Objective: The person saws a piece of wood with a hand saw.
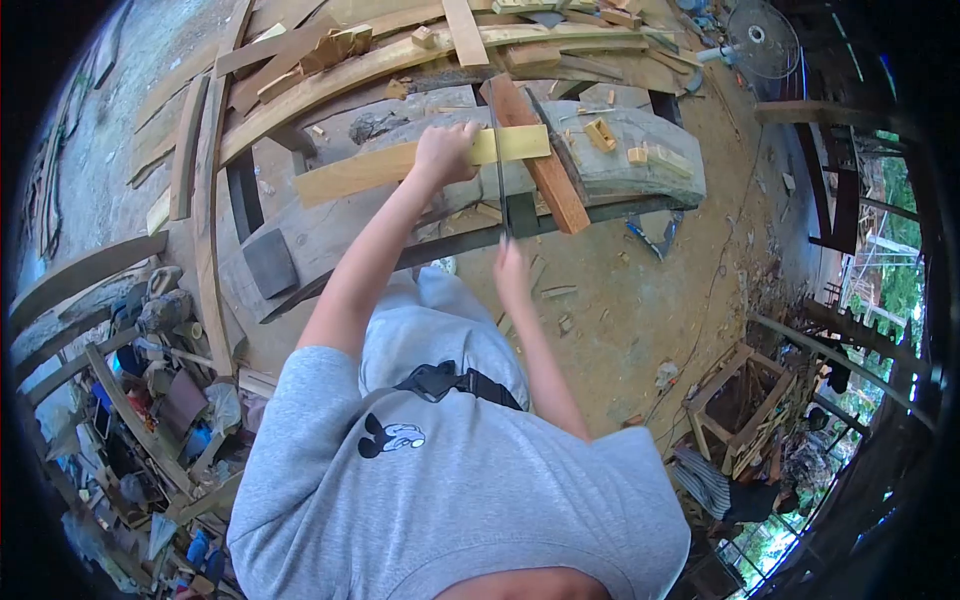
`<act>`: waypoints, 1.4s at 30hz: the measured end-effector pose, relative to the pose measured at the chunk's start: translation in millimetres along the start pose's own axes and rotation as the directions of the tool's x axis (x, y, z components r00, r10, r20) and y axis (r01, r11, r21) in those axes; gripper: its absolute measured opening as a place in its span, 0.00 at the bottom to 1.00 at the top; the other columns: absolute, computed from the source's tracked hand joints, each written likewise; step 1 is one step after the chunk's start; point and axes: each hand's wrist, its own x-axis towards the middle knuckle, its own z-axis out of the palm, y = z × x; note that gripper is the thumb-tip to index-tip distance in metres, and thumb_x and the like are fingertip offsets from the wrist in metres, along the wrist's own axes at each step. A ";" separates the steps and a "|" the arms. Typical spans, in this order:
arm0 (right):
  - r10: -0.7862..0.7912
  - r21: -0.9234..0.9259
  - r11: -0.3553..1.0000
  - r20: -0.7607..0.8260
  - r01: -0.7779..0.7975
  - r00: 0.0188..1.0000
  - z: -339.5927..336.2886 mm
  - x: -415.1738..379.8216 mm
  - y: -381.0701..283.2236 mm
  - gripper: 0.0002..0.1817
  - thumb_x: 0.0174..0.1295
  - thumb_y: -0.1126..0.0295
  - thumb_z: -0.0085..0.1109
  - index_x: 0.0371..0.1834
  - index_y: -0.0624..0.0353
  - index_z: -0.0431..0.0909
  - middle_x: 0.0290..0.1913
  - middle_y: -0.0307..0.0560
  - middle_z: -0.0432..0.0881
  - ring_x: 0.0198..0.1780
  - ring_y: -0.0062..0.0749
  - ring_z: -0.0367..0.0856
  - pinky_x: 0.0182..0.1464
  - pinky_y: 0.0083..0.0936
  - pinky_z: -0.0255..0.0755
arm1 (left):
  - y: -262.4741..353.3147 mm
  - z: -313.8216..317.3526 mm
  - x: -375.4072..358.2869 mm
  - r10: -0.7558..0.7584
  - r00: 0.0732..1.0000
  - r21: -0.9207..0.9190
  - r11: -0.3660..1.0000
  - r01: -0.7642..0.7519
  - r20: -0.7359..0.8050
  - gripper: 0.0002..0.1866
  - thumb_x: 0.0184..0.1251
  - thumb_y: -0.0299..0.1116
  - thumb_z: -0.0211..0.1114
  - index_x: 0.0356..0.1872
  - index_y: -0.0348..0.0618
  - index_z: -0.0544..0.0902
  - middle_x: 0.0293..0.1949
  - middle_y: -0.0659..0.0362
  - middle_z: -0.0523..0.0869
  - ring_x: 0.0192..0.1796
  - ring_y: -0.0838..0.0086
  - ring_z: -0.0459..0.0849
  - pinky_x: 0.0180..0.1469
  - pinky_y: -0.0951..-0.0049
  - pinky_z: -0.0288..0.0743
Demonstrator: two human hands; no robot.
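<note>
A light wooden board [360, 174] lies across the bench, its yellowish end over a reddish-brown wood block [562, 195]. My left hand [446, 153] is closed over the board, just left of a handsaw [502, 180]. Seen almost edge-on, the saw blade crosses the board near its right end. Lower down, my right hand [511, 272] is wrapped around the near end of the saw, hiding the handle.
The thick, worn wooden bench [640, 190] carries a small yellow wood block [600, 135] and offcuts. Long planks [340, 90] are piled behind it. A dark flat block [270, 263] lies at its left end. A fan [755, 36] stands at back right, a wooden frame [740, 400] at lower right.
</note>
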 end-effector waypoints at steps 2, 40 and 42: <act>0.031 -0.044 0.999 0.006 -0.030 1.000 -0.6 -12.7 9.1 0.14 0.62 0.67 0.39 0.28 0.66 0.69 0.23 0.66 0.72 0.30 0.61 0.73 0.27 0.47 0.64 | -1.5 3.9 -0.3 0.008 1.000 -0.012 1.000 -0.008 -0.018 0.22 0.37 0.40 0.64 0.35 0.43 0.70 0.29 0.53 0.80 0.30 0.60 0.81 0.32 0.64 0.74; -0.060 0.075 0.995 -0.133 0.070 0.989 3.4 -9.9 6.1 0.12 0.62 0.68 0.40 0.32 0.67 0.71 0.23 0.65 0.73 0.30 0.61 0.73 0.30 0.46 0.65 | 0.0 -3.7 1.6 0.002 1.000 -0.006 1.000 -0.002 0.026 0.25 0.35 0.42 0.63 0.39 0.43 0.71 0.31 0.53 0.80 0.32 0.60 0.81 0.33 0.65 0.73; 0.071 0.026 0.997 -0.016 -0.070 0.997 -4.0 -26.8 1.5 0.13 0.62 0.68 0.40 0.35 0.68 0.71 0.23 0.65 0.73 0.31 0.61 0.73 0.30 0.45 0.65 | -0.7 -2.6 -1.8 0.031 0.999 -0.007 1.000 -0.030 0.020 0.24 0.36 0.43 0.62 0.37 0.43 0.71 0.32 0.51 0.80 0.32 0.59 0.81 0.31 0.64 0.73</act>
